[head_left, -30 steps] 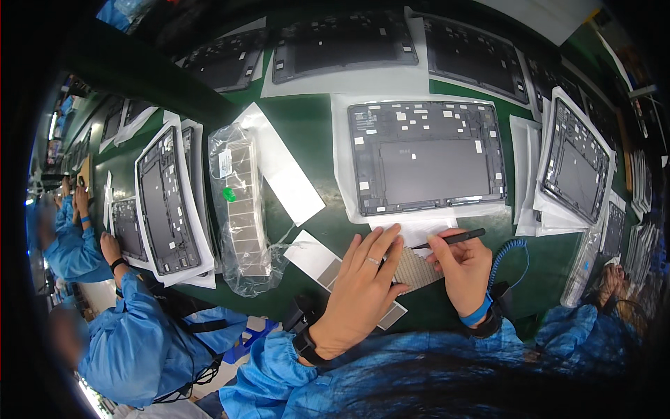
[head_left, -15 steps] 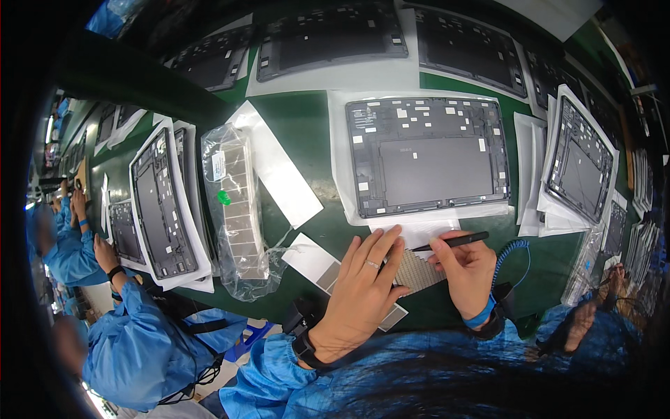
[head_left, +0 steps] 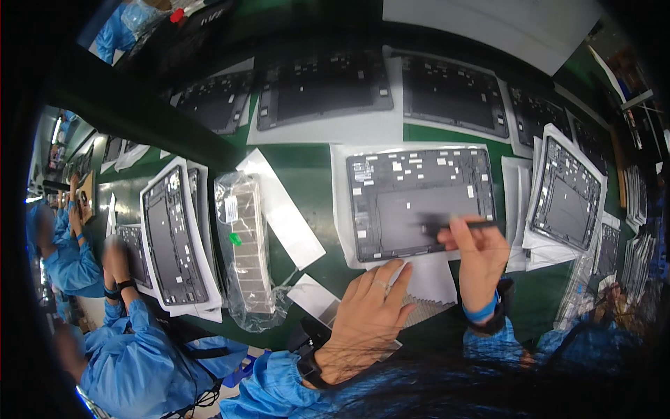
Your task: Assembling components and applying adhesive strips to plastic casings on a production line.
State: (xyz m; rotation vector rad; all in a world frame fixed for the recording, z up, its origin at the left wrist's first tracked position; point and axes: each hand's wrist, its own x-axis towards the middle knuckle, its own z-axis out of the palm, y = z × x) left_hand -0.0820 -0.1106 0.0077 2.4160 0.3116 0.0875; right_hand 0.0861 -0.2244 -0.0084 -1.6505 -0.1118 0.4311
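My left hand (head_left: 370,314), a ring on one finger, lies flat with its fingers stretched over a sheet of small grey-beige pieces (head_left: 429,311) on white backing. The hand covers part of that sheet. My right hand (head_left: 478,258) grips a slim black pen-like tool (head_left: 480,224), smeared by motion, over the lower right of a dark tablet housing (head_left: 426,216). Whether its tip carries anything is too blurred to tell. The housing lies on white wrapping (head_left: 340,202) and bears several small white patches.
Left of the housing are a white strip (head_left: 286,216) and a plastic bag of grey-brown pieces (head_left: 248,258) with a green dot. Stacked housings stand at left (head_left: 171,237) and right (head_left: 565,195); more lie along the back (head_left: 324,91). A co-worker in blue (head_left: 150,363) sits at left.
My right hand has lifted the black tool from the sheet and moved it up over the housing. My left hand stays on the sheet. The whole view has shifted, so things appear lower.
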